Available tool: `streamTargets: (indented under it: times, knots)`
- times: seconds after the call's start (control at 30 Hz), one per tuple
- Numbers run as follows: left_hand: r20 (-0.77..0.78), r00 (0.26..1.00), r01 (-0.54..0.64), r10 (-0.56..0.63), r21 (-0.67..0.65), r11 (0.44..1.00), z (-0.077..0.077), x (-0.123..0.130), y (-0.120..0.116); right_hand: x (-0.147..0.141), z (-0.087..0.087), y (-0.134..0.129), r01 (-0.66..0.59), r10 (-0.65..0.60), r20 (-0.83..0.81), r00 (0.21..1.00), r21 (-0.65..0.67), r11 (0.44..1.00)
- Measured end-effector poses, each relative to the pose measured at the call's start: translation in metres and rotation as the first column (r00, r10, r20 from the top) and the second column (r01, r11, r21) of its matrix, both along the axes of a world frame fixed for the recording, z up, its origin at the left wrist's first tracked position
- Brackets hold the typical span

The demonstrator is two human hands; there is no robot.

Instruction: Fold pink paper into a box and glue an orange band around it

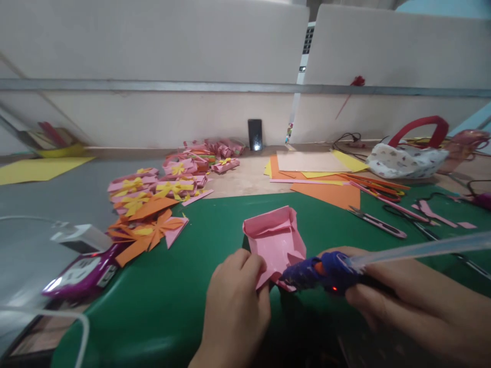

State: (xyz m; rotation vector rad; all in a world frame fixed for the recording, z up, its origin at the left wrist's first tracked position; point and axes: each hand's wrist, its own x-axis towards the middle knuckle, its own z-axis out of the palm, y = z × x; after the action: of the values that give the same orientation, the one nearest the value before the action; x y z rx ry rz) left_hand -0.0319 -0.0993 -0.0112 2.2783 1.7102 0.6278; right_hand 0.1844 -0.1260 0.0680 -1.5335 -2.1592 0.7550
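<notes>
A folded pink paper piece [276,245] with raised edges lies at the middle of the green mat [184,291]. My left hand [240,296] pinches its near left corner between thumb and fingers. In my right hand [387,296] is a blue glue gun [330,271] with a lit red light and a long clear glue stick [425,249] in its back. The gun's tip is at the near edge of the pink paper; whether it touches the paper, I cannot tell.
Pink, yellow and orange paper pieces [153,194] pile up at the left. Behind the mat are coloured sheets [312,162], a phone [255,135] and a red-handled bag [406,158]. Snips [378,222] lie right; a purple device [86,271] lies left.
</notes>
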Motion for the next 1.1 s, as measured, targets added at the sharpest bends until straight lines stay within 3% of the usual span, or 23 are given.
streamTargets:
  times: [0.2,0.43,0.77,1.1]
  knots:
    - [-0.08,0.989,0.11,-0.121,-0.124,0.986,0.017,0.006,0.012,-0.007,-0.005,0.012,-0.102,0.101,-0.024,0.995,-0.034,0.994]
    - [0.028,0.978,0.209,-0.207,-0.088,0.974,0.008,0.004,0.019,-0.005,-0.004,0.018,-0.12,0.123,0.056,0.991,-0.057,0.991]
    - [-0.185,0.95,0.246,-0.252,-0.056,0.968,0.012,0.013,0.031,0.0,0.001,0.014,-0.056,0.059,0.083,0.995,-0.041,0.998]
    - [-0.195,0.947,0.25,-0.254,-0.047,0.967,0.012,0.017,0.035,-0.001,-0.001,0.017,-0.073,0.074,0.038,0.997,-0.039,0.997]
